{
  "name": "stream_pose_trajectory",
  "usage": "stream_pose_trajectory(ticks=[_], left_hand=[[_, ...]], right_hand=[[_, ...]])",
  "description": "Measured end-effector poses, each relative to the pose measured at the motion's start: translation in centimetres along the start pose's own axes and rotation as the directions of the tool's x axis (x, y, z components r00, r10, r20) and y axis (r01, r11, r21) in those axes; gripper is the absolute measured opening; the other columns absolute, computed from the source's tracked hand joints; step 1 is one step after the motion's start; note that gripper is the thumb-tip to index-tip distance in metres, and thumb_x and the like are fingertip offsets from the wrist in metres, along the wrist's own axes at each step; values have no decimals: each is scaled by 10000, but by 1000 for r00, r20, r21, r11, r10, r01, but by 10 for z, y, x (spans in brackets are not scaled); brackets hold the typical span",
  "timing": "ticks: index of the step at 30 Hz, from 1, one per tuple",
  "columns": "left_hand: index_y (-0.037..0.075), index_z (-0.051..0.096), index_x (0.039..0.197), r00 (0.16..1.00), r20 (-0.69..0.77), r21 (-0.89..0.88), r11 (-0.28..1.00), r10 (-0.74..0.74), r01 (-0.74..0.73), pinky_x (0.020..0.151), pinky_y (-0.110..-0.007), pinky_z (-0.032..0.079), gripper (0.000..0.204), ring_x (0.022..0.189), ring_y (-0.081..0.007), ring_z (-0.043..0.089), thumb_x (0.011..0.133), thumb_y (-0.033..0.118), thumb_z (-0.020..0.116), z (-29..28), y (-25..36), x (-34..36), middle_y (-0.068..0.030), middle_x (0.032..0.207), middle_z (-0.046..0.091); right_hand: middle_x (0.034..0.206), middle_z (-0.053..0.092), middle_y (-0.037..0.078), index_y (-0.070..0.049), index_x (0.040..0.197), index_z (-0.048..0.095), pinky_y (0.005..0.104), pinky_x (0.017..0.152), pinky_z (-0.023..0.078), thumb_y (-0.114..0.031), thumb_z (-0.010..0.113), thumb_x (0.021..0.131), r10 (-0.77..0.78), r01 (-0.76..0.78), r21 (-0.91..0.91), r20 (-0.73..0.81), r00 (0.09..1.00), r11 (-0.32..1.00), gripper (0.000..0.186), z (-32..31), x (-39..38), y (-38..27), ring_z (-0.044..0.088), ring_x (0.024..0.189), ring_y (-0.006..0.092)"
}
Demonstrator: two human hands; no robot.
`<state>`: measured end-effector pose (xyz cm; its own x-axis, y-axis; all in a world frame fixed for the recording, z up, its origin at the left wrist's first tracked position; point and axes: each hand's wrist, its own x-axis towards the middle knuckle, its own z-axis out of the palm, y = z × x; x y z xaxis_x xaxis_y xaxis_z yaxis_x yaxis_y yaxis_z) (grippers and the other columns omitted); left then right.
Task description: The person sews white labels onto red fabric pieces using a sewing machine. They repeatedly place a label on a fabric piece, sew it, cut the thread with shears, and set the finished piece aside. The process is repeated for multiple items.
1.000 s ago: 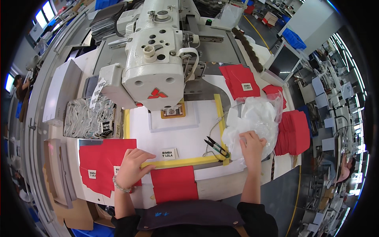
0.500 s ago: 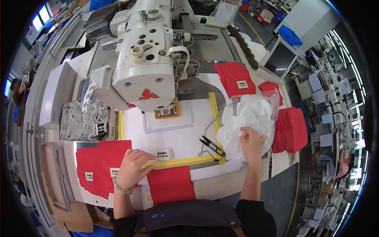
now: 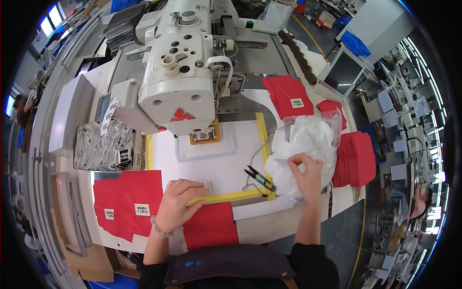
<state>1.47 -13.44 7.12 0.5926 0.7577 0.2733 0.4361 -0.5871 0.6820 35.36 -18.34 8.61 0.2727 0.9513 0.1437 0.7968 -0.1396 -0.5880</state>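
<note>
Over a small white fabric label (image 3: 208, 186) on the yellow-taped white board (image 3: 192, 168), my left hand (image 3: 179, 202) spreads its fingers, with the thumb apart. The fingers hide most of the label. At the right, my right hand (image 3: 308, 174) is above a clear bag of thin white pieces (image 3: 308, 137), its thumb and forefinger in a pinch. What that pinch holds, if anything, does not show against the white. Thread snips (image 3: 260, 178) with dark blades lie between the hands. A red fabric piece (image 3: 210, 226) rests at the board's front edge.
A white sewing machine (image 3: 178, 82) overhangs the board. Red fabric with two labels (image 3: 122, 202) lies at left, below a box of labels (image 3: 103, 147). Red stacks (image 3: 355, 159) sit right of the bag, with another labelled red pile (image 3: 288, 96) behind it.
My left hand has moved right, from beside the label to over it. My right hand has shifted slightly within the same spot above the bag.
</note>
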Motion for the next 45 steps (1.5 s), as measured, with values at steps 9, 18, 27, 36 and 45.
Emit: stream_pose_trajectory(ticks=[9,18,27,36,45], left_hand=[[105,721,1082,972,-227,-153,984,53,-90,708,-329,476,340,827,-206,618,749,44,743,46,20,24,-27,982,693],[85,745,970,937,-347,-184,977,41,-111,628,-297,491,244,729,-194,630,745,-9,739,50,19,22,-41,907,707],[20,711,851,943,-108,-516,828,-314,217,690,-260,522,126,755,-141,660,751,-22,776,46,14,17,-70,821,709],[4,713,854,891,-112,-780,595,-439,195,667,-216,479,83,697,-62,587,792,1,768,54,1,14,-27,791,694],[-15,711,884,886,-88,-881,451,-455,144,688,-209,467,97,723,-59,575,797,-26,755,53,-2,12,-41,811,688]], right_hand=[[718,690,23,-33,801,673,276,789,401,-67,738,797,-163,-70,536,375,912,841,74,50,-14,-74,613,672,119],[716,685,26,-13,986,627,233,716,429,-29,748,788,-186,-59,591,346,920,805,232,50,-8,-77,603,709,69],[762,682,37,-21,951,586,235,722,445,-7,760,782,-240,-57,627,379,894,777,243,56,-9,-74,601,753,77],[872,685,66,15,1032,614,232,713,487,3,736,806,-138,-426,749,559,818,507,257,65,-19,-54,628,810,105],[790,664,39,9,888,665,239,666,502,-32,684,873,-182,-572,788,611,770,226,48,70,-24,-47,625,691,96]])
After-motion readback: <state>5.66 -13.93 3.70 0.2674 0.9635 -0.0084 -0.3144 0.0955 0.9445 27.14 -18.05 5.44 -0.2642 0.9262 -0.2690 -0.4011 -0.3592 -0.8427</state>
